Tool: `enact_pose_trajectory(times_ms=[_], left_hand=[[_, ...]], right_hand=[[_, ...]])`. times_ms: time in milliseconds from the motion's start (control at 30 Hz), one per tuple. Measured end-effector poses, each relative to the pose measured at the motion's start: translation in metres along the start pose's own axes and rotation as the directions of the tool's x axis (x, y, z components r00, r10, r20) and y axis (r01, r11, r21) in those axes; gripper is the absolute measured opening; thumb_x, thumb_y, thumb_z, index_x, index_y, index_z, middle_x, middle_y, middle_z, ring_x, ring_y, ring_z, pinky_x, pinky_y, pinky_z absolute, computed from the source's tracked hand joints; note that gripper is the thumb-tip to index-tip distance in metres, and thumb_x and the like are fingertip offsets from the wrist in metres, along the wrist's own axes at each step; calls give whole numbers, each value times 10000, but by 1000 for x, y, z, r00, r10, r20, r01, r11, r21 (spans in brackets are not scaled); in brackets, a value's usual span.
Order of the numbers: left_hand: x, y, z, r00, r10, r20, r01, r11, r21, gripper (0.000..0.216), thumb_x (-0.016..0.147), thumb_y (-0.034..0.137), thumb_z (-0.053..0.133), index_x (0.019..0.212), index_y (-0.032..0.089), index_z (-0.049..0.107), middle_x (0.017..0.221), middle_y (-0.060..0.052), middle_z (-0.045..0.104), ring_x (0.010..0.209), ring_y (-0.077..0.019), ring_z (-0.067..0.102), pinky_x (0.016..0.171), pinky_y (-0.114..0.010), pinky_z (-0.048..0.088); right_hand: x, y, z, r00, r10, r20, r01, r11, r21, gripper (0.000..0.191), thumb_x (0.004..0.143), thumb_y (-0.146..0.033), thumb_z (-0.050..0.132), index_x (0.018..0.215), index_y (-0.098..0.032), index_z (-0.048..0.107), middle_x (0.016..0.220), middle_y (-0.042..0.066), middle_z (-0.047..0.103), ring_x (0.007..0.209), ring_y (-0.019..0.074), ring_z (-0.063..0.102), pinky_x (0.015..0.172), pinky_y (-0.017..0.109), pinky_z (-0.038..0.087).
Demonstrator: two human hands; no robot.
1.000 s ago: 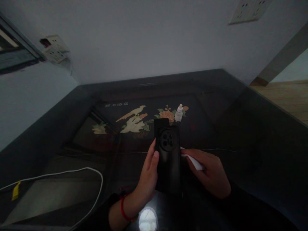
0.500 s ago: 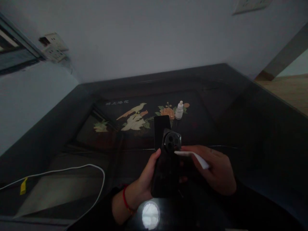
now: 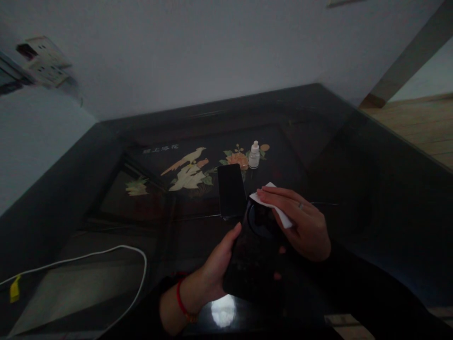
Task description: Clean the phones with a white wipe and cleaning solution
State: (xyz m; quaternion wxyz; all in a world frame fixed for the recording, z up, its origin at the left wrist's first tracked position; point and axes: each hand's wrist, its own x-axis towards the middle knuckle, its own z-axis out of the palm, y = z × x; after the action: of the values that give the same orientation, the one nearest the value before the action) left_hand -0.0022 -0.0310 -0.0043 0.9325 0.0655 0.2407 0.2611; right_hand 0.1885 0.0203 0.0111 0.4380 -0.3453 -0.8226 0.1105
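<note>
Two hands are working over a dark glass-topped table [image 3: 354, 189]. The left hand [image 3: 215, 264] is gripping one black phone [image 3: 253, 257] from its left edge, thumb lying along the side and the fingers wrapping underneath; the phone is being held above the table, back side up, tilted with its round camera ring toward the far end. A red cord is circling the left wrist. The right hand [image 3: 300, 224] is pinching one folded white wipe [image 3: 271, 205] between thumb and extended fingers and is pressing it against the camera ring at the phone's top right. One ring is showing on a finger of that hand.

A second black phone [image 3: 231, 190] is lying flat, screen up, on the table just beyond the held one, apart from both hands. One small white dropper bottle [image 3: 254, 156] is standing upright just beyond that, beside an inlaid flower. The inlay under the glass is showing one bird and one line of characters. One white cable [image 3: 106, 255] is looping across the near left of the table, carrying one yellow tag [image 3: 14, 289]. One bright round reflection is sitting on the glass below the left wrist. Wall sockets [image 3: 44, 61] are showing at upper left; their count cannot be told.
</note>
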Motion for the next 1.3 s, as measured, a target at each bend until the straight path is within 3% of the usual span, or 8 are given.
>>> enact_pose_trajectory(times_ms=[233, 400, 567, 733, 833, 1033, 1200, 1300], left_hand=[[1, -3, 3, 991, 22, -132, -17, 999, 40, 561, 856, 592, 484, 1010, 100, 705, 950, -112, 746, 785, -227, 707, 804, -346, 484], [1, -2, 4, 990, 54, -131, -45, 996, 75, 586, 866, 606, 454, 1122, 129, 676, 1055, -111, 730, 777, -213, 711, 794, -344, 503], [3, -4, 7, 967, 94, -238, -86, 995, 44, 570, 891, 615, 386, 1011, 157, 704, 919, -95, 749, 818, -236, 703, 798, -390, 521], [3, -4, 8, 957, 102, -271, -84, 993, 78, 628, 856, 663, 408, 1074, 139, 678, 970, -137, 738, 784, -254, 700, 788, -428, 519], [4, -4, 9, 948, 147, -283, -126, 988, 89, 589, 855, 652, 430, 1064, 159, 674, 911, -114, 739, 779, -259, 694, 781, -445, 516], [5, 1, 11, 937, 245, -250, -285, 948, -142, 442, 877, 551, 498, 916, 161, 703, 623, 6, 651, 609, -133, 628, 810, -295, 480], [1, 12, 14, 932, 266, -248, -297, 950, -95, 619, 911, 606, 326, 1145, 134, 651, 847, -92, 717, 840, -241, 675, 873, -384, 466], [1, 14, 13, 960, 247, -133, -260, 961, -95, 703, 899, 647, 277, 1266, 131, 582, 1064, -139, 702, 966, -284, 659, 899, -427, 453]], right_hand=[[5, -2, 0, 973, -224, 48, 225, 974, -20, 406, 889, -71, 477, 1283, -130, 554, 1205, 130, 670, 1218, 227, 568, 978, 415, 546], [6, -1, -4, 987, -158, -1, 157, 982, -107, 418, 868, -52, 475, 1263, -142, 575, 1191, 130, 677, 1186, 234, 593, 988, 432, 537], [5, -5, 0, 938, -334, 94, 340, 939, -52, 382, 896, -96, 457, 1264, -97, 560, 1189, 164, 673, 1231, 253, 559, 963, 426, 556], [5, -2, -2, 973, -228, 39, 231, 965, -125, 391, 891, -72, 445, 1257, -130, 568, 1184, 150, 677, 1199, 238, 585, 982, 437, 542], [5, -7, 0, 951, -302, 67, 307, 948, -85, 332, 905, -88, 442, 1200, -78, 593, 1159, 175, 684, 1205, 253, 579, 972, 421, 550], [-1, -17, 8, 881, -438, 179, 440, 898, 35, 326, 960, -144, 354, 1106, -18, 618, 1127, 190, 695, 1199, 265, 582, 925, 373, 575], [-4, -4, -3, 876, -459, 148, 464, 886, 3, 250, 935, -191, 459, 1066, -62, 628, 1042, 155, 729, 1105, 253, 644, 858, 359, 604], [0, 4, -15, 929, -355, 99, 363, 929, -68, 239, 885, -149, 533, 1098, -110, 633, 1015, 127, 736, 1052, 232, 669, 848, 349, 606]])
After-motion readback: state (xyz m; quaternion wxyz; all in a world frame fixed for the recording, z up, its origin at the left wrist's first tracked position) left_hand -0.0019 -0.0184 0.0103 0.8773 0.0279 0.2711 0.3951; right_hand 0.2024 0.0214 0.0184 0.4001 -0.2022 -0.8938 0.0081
